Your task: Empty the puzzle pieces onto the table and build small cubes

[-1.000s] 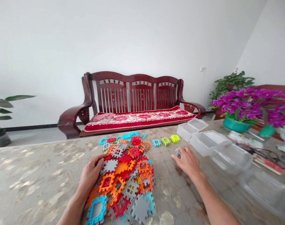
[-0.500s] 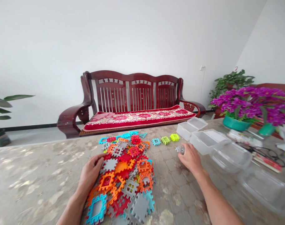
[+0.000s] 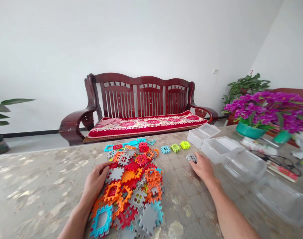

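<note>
A heap of flat plastic interlocking tiles (image 3: 128,177) in orange, red, grey and blue covers the middle of the table. My left hand (image 3: 97,177) rests at the heap's left edge, open and loosely curved, its fingertips touching the tiles beside a grey tile (image 3: 115,175). To the right of the heap, my right hand (image 3: 203,166) has thumb and fingers around the right edge of a small grey interlocking piece (image 3: 191,157) at the tabletop. Beyond it lie a small blue piece (image 3: 165,149), a green piece (image 3: 175,148) and a yellow-green piece (image 3: 185,145) in a row.
Clear plastic boxes with lids (image 3: 216,151) stand right of my right hand, with more clear containers (image 3: 245,164) nearer. Glasses (image 3: 287,164) and purple flowers in a teal pot (image 3: 251,130) are at the right. A wooden bench (image 3: 148,96) stands behind the patterned table (image 3: 42,186).
My right hand has shifted slightly right and down, and more of the small grey piece shows. My left hand has stayed by the heap. The view has tilted slightly.
</note>
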Motion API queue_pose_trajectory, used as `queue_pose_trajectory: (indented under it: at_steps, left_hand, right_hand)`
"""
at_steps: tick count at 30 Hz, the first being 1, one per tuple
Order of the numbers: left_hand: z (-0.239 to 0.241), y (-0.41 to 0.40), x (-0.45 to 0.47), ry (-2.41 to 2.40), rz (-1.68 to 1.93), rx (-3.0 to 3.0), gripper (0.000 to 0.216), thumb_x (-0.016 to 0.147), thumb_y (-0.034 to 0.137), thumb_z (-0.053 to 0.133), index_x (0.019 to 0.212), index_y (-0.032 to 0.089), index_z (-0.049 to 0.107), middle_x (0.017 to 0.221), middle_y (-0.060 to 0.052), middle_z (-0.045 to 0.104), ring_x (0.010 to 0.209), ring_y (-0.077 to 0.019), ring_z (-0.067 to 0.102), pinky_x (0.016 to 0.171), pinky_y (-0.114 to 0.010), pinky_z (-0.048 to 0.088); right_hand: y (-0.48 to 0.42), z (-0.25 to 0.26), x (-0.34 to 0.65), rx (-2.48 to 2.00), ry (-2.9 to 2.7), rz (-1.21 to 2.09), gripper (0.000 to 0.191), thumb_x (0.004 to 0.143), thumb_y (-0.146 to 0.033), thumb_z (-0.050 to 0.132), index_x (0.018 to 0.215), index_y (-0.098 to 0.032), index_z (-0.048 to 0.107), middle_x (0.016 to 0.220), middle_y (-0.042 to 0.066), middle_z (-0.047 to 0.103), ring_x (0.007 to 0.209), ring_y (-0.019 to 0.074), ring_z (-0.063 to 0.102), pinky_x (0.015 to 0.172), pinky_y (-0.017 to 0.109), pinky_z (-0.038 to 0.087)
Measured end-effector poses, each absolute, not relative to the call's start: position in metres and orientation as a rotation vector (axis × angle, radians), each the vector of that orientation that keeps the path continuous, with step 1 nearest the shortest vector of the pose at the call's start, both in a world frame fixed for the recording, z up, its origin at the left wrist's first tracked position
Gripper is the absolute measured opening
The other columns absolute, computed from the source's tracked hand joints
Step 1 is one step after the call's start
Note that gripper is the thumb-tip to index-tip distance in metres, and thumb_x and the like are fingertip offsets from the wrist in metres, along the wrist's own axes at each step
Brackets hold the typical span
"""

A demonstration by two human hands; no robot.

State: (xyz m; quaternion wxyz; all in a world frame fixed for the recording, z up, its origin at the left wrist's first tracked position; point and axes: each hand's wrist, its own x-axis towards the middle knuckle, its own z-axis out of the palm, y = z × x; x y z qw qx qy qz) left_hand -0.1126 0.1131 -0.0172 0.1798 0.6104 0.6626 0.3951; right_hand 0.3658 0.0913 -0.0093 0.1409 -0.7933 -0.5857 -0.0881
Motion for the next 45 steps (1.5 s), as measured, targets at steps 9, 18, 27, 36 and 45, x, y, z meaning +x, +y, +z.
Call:
queue_pose_trajectory:
  at_steps: [9,18,27,36,45]
  left_hand:
    - [-0.016,0.113,-0.112,1.875,1.126,1.717,0.043,0.077,0.048,0.045,0.099,0.022,0.07,0.106,-0.005,0.071,0.099,-0.0252,0.064,0.093,-0.035,0.047]
    - [-0.016,0.113,-0.112,1.871,1.141,1.733,0.044,0.077,0.049,0.046,0.099,0.021,0.07,0.105,-0.006,0.071,0.098,-0.025,0.064,0.092,-0.034,0.048]
    - [-0.021,0.114,-0.115,1.864,1.142,1.761,0.042,0.079,0.048,0.046,0.101,0.022,0.07,0.105,-0.005,0.071,0.098,-0.0239,0.064,0.091,-0.033,0.048]
    - [-0.021,0.114,-0.114,1.872,1.144,1.748,0.042,0.078,0.047,0.046,0.101,0.021,0.07,0.105,-0.004,0.071,0.099,-0.0238,0.064,0.091,-0.033,0.048]
    - [-0.021,0.114,-0.113,1.877,1.143,1.74,0.043,0.078,0.048,0.046,0.101,0.021,0.07,0.106,-0.005,0.071,0.099,-0.0244,0.064,0.092,-0.034,0.047]
  right_hand:
    - [0.111,-0.017,0.364,-2.213,-1.699,-0.305,0.037,0.083,-0.025,0.051,0.118,-0.018,0.061,0.107,0.012,0.07,0.099,0.0239,0.061,0.093,0.035,0.038]
    - [0.112,-0.017,0.366,-2.266,-1.64,-0.305,0.043,0.085,-0.036,0.052,0.124,-0.018,0.057,0.11,0.012,0.069,0.098,0.0274,0.06,0.086,0.037,0.041]
    - [0.114,-0.018,0.369,-2.2,-1.648,-0.241,0.041,0.083,-0.03,0.053,0.123,-0.02,0.058,0.112,0.01,0.068,0.102,0.0265,0.059,0.087,0.037,0.041]
    - [0.111,-0.021,0.367,-2.186,-1.635,-0.256,0.042,0.083,-0.031,0.053,0.123,-0.019,0.057,0.113,0.011,0.066,0.104,0.0268,0.058,0.091,0.038,0.04]
    - [0.107,-0.021,0.364,-2.089,-1.63,-0.313,0.043,0.081,-0.027,0.053,0.123,-0.017,0.055,0.122,0.011,0.06,0.112,0.0263,0.052,0.095,0.037,0.038]
